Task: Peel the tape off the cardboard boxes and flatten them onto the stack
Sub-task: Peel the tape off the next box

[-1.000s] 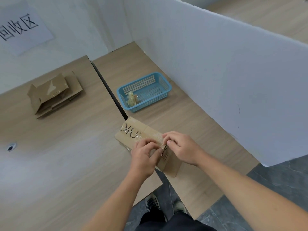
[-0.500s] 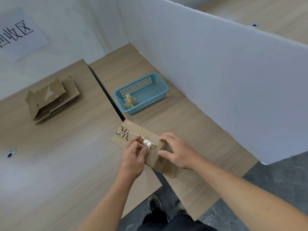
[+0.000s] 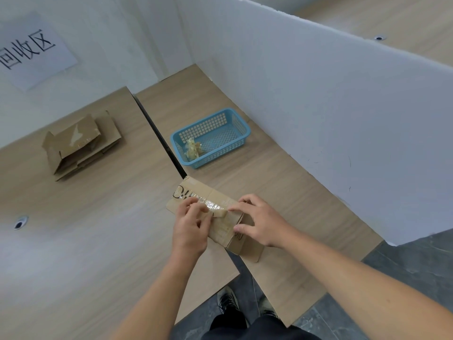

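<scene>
A small brown cardboard box (image 3: 221, 225) with black printing lies across the gap between two wooden tables, near their front edge. A strip of clear tape (image 3: 212, 206) is lifted partly off its top. My left hand (image 3: 191, 224) pinches the loose end of that tape. My right hand (image 3: 259, 220) grips the box's right end, fingers on top and thumb on the near side. The stack of flattened boxes (image 3: 78, 146) lies on the left table, further back.
A blue plastic basket (image 3: 236, 130) with a wad of used tape (image 3: 192, 149) stands behind the box on the right table. White partition walls close the back and right. A cable hole (image 3: 20, 223) is in the left table. My shoes show below.
My left hand has drawn the tape leftward, so more of the strip is peeled up. My right hand has moved from the tape end to holding the box's right end.
</scene>
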